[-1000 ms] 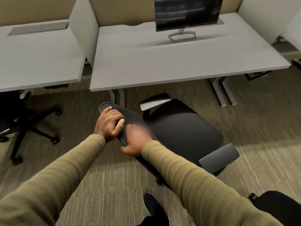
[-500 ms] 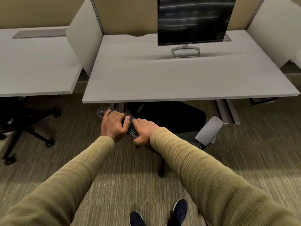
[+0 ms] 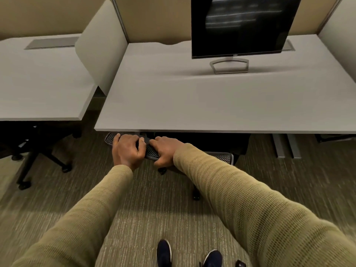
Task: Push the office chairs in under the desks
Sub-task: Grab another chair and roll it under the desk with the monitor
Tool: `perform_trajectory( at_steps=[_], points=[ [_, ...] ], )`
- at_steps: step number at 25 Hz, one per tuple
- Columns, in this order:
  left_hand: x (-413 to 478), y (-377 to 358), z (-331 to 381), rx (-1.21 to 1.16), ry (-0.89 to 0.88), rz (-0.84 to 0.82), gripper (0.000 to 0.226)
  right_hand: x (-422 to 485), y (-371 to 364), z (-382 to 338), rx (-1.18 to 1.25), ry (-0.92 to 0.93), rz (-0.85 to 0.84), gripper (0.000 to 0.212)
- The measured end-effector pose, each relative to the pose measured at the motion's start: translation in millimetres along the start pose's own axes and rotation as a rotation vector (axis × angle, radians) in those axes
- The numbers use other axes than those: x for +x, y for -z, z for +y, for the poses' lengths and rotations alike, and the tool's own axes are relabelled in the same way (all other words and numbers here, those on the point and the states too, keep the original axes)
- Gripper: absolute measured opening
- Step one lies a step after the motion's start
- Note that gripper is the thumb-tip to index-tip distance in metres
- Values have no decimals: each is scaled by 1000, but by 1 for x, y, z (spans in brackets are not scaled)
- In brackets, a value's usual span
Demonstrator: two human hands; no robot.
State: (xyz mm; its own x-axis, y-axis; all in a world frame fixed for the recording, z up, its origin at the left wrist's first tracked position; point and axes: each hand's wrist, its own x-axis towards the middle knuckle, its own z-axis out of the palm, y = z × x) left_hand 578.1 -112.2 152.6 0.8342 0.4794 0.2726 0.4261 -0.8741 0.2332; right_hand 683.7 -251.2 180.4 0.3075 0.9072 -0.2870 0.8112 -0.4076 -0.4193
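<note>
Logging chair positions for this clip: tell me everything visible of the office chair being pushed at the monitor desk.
The office chair is black and sits mostly under the desk, its seat in shadow below the front edge. The top of its backrest, a dark perforated mesh, runs slanted just outside that edge. The left hand and right hand both grip this top edge. Two dark casters rest on the carpet. No armrest can be made out.

Both hands, left hand (image 3: 128, 150) and right hand (image 3: 165, 150), rest side by side on a chair backrest (image 3: 151, 151); the desk (image 3: 192, 105) lies just beyond them, a monitor (image 3: 240, 26) farther back right.
</note>
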Motion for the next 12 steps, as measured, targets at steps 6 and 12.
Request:
perform_trajectory(
  at_steps=[6,12],
  points=[
    [29,-7,-4,24,51,-33,47,21,21,15,8,-14,-69,75],
    [46,-8,-5,55,62,-103,49,39,38,27,4,-73,-171,90]
  ],
)
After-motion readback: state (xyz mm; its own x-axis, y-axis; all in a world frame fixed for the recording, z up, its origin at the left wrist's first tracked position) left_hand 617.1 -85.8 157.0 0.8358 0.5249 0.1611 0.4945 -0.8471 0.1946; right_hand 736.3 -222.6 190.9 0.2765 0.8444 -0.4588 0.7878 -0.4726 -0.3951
